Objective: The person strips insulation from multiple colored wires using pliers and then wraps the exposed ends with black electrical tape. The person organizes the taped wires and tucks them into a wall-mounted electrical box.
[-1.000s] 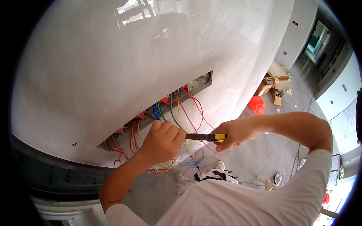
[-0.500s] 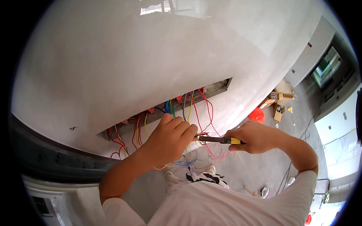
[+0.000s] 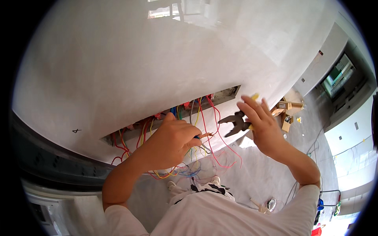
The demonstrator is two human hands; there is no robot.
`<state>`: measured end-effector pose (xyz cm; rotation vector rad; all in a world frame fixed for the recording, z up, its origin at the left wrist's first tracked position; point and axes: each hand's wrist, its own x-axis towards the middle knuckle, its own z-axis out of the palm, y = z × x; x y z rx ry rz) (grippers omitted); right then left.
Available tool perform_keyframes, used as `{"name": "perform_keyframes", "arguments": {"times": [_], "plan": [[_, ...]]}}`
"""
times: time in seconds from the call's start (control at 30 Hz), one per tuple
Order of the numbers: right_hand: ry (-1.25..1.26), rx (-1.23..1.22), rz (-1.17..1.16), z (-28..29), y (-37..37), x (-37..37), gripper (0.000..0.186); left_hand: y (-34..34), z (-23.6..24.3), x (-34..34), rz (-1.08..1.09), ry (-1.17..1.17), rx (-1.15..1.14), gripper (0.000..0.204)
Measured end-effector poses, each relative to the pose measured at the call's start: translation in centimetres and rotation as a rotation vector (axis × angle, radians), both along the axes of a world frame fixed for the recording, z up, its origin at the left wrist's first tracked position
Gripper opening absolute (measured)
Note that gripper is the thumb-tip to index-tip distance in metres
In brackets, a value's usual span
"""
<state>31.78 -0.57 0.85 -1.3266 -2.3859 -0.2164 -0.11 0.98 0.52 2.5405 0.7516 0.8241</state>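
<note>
My left hand [image 3: 169, 141] is closed around insulated wires. Their bare copper ends [image 3: 206, 135], twisted together, stick out to the right past the fingertips, and a bit of blue insulation shows at their base. To the right, my right hand [image 3: 265, 128] holds pliers [image 3: 237, 122] with dark jaws spread apart and yellow handles. The jaws point left toward the copper ends without touching them. Behind my left hand, red, yellow, green, blue and grey wires hang out of a long slot [image 3: 226, 94] cut in the white wall. A red wire [image 3: 204, 126] loops down between my hands.
Loose blue and red wires [image 3: 193, 171] trail to the floor near my shoes. Cardboard boxes [image 3: 286, 122] stand on the floor at the right, beyond my right hand. A roll of clear tape [image 3: 271, 203] lies low right, and dark cables run along the floor.
The pliers have come off the copper ends and moved right and up with my right hand. Their jaws have spread, and my right fingers have loosened. My left hand keeps its hold.
</note>
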Motion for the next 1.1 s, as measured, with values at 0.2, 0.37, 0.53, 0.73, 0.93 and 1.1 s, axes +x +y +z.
{"name": "perform_keyframes", "arguments": {"times": [0.2,0.37,0.53,0.73,0.93,1.1], "plan": [[-0.254,0.584,0.013,0.7,2.0,-1.8,0.064,-0.3,0.8,0.2,0.038,-0.013,-0.121,0.01],[-0.249,0.65,0.023,1.1,2.4,-2.7,0.057,-0.4,1.3,0.3,0.051,0.028,-0.184,0.011],[-0.28,0.72,-0.027,0.9,2.7,-2.7,0.04,-0.3,1.6,0.2,0.028,0.042,-0.193,0.011],[-0.336,0.726,0.09,1.9,3.1,-2.6,0.022,-0.1,1.4,0.1,0.03,0.116,-0.127,0.012],[-0.144,-0.386,0.223,-0.5,0.5,-0.3,0.024,-0.6,-2.1,1.2,0.037,0.24,0.375,0.02],[-0.049,-1.208,0.124,0.8,0.5,-1.5,0.019,0.0,-4.1,0.9,0.021,0.272,0.625,0.024]]}}
